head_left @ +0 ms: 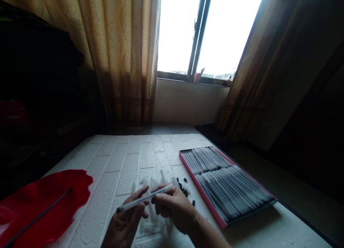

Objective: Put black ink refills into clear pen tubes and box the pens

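Observation:
A slim translucent pen [139, 202] with a dark end at the left is held slantwise between my two hands. My left hand [124, 223] has its thumb and fingers around the dark-ended half. Near the other end, my right hand [176, 205] pinches the pen between thumb and forefinger, its other fingers curled. Beneath and behind the hands lie loose clear plastic pieces [162, 175], blurred and partly hidden. Just right of them are several small black plugs or caps [185, 180], scattered on the table.
To the right, a pink-edged box [197, 194] holds two rows of grey pens [228, 190]. A red scalloped tray [77, 180] at left carries a long thin dark rod [44, 212]. All rest on a white brick-patterned tabletop [107, 164]; a window and curtains [129, 62] stand behind.

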Demonstrator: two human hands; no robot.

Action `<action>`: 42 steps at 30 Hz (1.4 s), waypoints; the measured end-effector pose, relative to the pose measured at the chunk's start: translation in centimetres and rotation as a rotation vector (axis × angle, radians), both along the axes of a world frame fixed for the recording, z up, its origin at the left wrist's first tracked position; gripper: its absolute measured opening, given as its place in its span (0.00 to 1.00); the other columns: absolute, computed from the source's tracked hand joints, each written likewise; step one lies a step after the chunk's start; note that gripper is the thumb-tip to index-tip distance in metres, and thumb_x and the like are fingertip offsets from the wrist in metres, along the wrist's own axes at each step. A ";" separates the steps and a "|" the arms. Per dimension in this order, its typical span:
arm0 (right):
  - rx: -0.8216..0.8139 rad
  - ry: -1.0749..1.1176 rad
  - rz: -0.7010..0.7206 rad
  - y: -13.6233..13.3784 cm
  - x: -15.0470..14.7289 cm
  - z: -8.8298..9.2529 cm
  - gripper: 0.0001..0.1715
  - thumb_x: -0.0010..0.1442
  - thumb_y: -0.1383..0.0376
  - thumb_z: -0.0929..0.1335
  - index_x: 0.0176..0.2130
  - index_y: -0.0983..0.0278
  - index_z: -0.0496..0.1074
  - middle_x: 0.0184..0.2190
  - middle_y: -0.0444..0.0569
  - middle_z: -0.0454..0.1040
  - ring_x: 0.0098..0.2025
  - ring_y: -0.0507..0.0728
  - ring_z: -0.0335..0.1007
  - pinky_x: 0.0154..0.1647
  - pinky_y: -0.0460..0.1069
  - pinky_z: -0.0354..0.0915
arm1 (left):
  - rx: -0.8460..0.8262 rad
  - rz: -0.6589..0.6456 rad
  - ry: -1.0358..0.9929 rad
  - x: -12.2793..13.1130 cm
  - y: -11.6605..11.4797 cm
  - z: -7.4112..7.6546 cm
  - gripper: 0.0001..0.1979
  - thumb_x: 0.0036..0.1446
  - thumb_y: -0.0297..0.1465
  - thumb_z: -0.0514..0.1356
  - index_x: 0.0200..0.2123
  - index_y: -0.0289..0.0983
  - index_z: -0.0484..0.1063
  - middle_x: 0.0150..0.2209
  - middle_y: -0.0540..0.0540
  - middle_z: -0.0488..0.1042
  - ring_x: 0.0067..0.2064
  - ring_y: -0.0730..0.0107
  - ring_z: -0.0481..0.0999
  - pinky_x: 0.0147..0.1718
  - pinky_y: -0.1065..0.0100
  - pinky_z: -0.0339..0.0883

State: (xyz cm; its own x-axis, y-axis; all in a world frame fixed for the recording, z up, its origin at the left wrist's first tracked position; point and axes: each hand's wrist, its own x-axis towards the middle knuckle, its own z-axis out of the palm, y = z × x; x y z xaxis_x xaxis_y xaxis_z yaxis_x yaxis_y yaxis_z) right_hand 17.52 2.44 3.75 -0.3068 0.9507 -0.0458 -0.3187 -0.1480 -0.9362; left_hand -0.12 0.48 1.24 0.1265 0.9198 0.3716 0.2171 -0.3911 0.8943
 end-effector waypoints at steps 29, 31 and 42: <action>0.170 -0.405 -0.089 -0.6 2.8 0.9 0.18 0.51 0.53 0.73 0.27 0.67 0.75 0.19 0.42 0.69 0.20 0.48 0.62 0.21 0.43 0.59 | 0.158 -0.107 0.450 0.6 -1.0 -0.7 0.08 0.67 0.36 0.49 0.34 0.44 0.64 0.23 0.58 0.69 0.23 0.75 0.75 0.25 0.77 0.62; 0.180 -0.434 -0.100 -0.6 2.9 1.0 0.17 0.52 0.55 0.73 0.27 0.67 0.76 0.19 0.42 0.69 0.20 0.48 0.62 0.21 0.43 0.59 | 0.170 -0.109 0.463 0.6 -0.9 -0.6 0.07 0.66 0.35 0.50 0.34 0.44 0.63 0.24 0.58 0.70 0.24 0.75 0.76 0.25 0.77 0.63; 0.214 -0.429 -0.101 -0.7 2.8 1.2 0.15 0.53 0.56 0.72 0.29 0.66 0.79 0.22 0.45 0.74 0.21 0.49 0.65 0.23 0.44 0.62 | 0.204 -0.130 0.498 0.3 -0.9 -0.7 0.09 0.67 0.34 0.49 0.33 0.44 0.63 0.25 0.58 0.71 0.25 0.75 0.77 0.25 0.78 0.63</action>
